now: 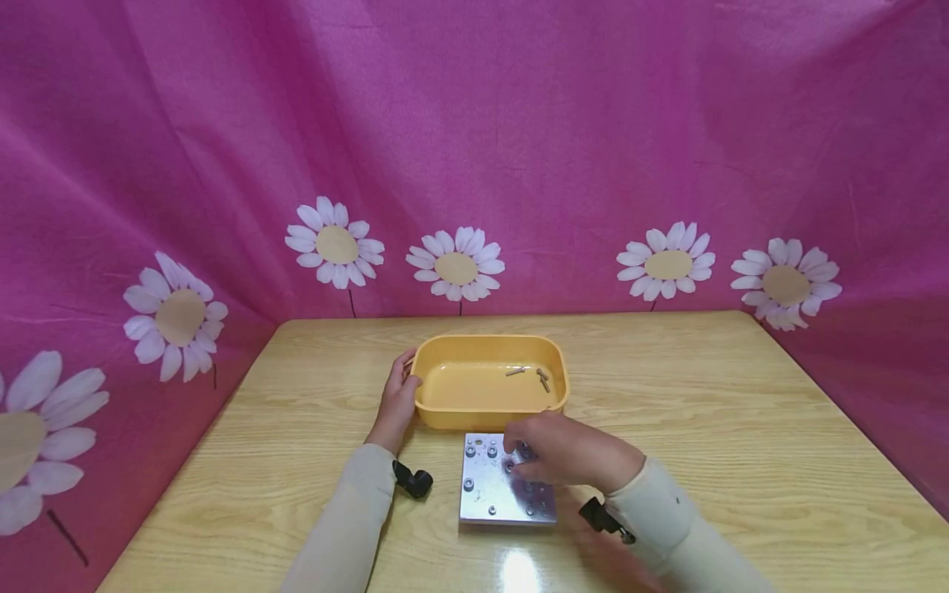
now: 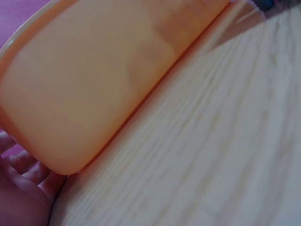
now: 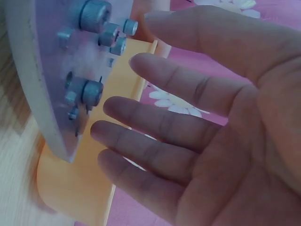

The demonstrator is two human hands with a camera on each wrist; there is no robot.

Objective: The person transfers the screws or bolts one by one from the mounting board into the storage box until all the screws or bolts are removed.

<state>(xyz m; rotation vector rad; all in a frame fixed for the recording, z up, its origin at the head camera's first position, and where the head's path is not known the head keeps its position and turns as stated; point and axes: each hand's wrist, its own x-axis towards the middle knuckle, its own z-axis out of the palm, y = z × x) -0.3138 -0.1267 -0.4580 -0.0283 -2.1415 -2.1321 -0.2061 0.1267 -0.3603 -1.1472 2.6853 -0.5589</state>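
Note:
My left hand (image 1: 395,405) holds the left end of a yellow plastic tray (image 1: 474,420), thumb at its rim and fingers along the outer wall. In the left wrist view those fingers (image 2: 35,172) curve round the tray's corner. In front of the tray lies a metal plate (image 1: 504,494) with several socket-head screws standing in it, one a large screw (image 3: 95,15). Over the plate's upper right part is my right hand (image 1: 574,451). Its thumb and index finger are apart beside the screw heads, with nothing seen between them.
A few loose screws (image 1: 544,379) lie inside the tray at its right side. The wooden table (image 1: 704,412) reaches back to a pink curtain (image 1: 549,165) with white flowers, which also hangs along both sides.

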